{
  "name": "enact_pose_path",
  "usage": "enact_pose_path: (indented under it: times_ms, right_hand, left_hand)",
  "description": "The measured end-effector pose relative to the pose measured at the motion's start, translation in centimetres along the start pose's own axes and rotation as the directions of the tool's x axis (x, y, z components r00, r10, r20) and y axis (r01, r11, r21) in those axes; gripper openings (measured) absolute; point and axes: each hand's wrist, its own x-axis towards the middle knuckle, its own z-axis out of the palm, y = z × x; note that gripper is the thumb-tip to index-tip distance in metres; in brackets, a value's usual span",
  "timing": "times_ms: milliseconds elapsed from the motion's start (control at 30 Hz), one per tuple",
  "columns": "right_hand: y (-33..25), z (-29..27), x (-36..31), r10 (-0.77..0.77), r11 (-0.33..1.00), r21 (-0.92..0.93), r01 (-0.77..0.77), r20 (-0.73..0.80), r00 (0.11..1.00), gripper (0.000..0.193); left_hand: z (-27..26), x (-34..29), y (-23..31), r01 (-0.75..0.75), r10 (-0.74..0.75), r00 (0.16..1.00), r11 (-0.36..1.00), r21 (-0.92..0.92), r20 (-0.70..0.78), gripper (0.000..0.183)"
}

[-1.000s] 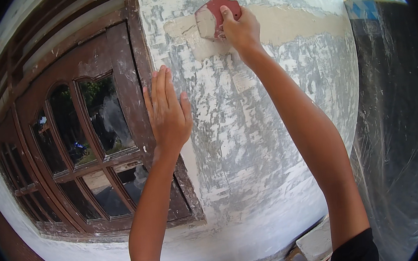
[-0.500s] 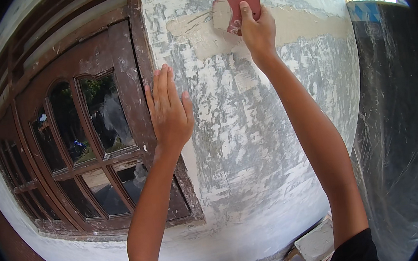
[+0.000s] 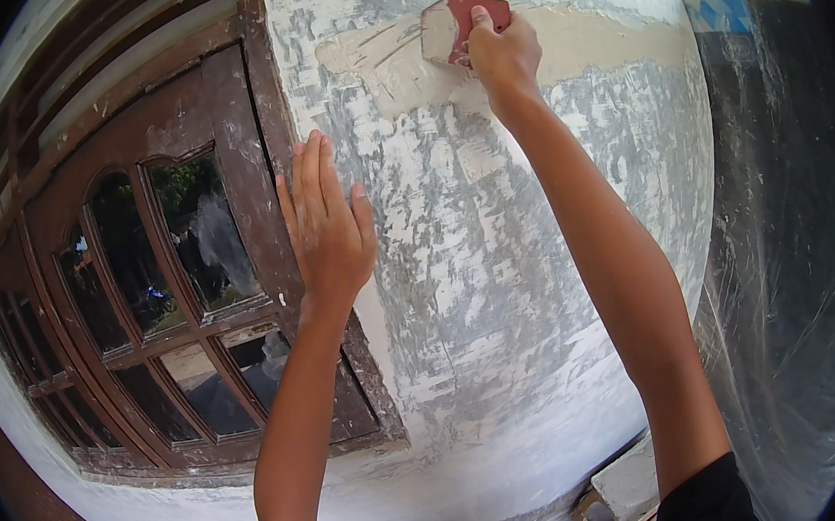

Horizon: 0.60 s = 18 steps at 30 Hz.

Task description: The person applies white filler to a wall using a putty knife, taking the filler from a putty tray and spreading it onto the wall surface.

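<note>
Red plastic forms the grip end of the putty scraper (image 3: 463,25), which sits high on the wall (image 3: 540,279), its pale, filler-coated blade pressed flat against a fresh beige band of filler (image 3: 598,42). The right hand (image 3: 503,51) is closed around that red end, fingers wrapped over the top and forefinger reaching toward the blade. The scraper looks light and stiff, with a thin blade that probably flexes a little under pressure; wet filler on it would make the blade slippery, so the dry red end is the sensible place to grip, close to the blade for control. The left hand (image 3: 326,224) holds nothing: it lies open with fingers straight, palm flat where the patchy white plaster meets the brown wooden window frame (image 3: 225,138), apparently bracing. Clear plastic sheeting (image 3: 794,305) hangs to the right of the wall.
</note>
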Motion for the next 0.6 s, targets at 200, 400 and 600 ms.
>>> enact_pose_path:
  times_ms: [200, 400, 600]
  right_hand:
    - [-0.4, 0.6, -2.9, -0.480, 0.843, -0.119, 0.525, 0.274, 0.833, 0.036]
    - [-0.7, -0.4, -1.0, -0.005, 0.968, 0.252, 0.004, 0.005, 1.000, 0.035]
    - [0.6, 0.1, 0.2, -0.139, 0.988, -0.052, 0.144, 0.093, 0.986, 0.036]
  left_hand:
    - [0.1, 0.1, 0.1, -0.007, 0.007, 1.000, 1.000, -0.004, -0.009, 0.056]
    - [0.2, 0.0, -0.2, -0.004, 0.004, 1.000, 1.000, -0.009, -0.018, 0.055]
    - [0.0, 0.4, 0.5, -0.017, 0.017, 1.000, 1.000, -0.001, -0.011, 0.055]
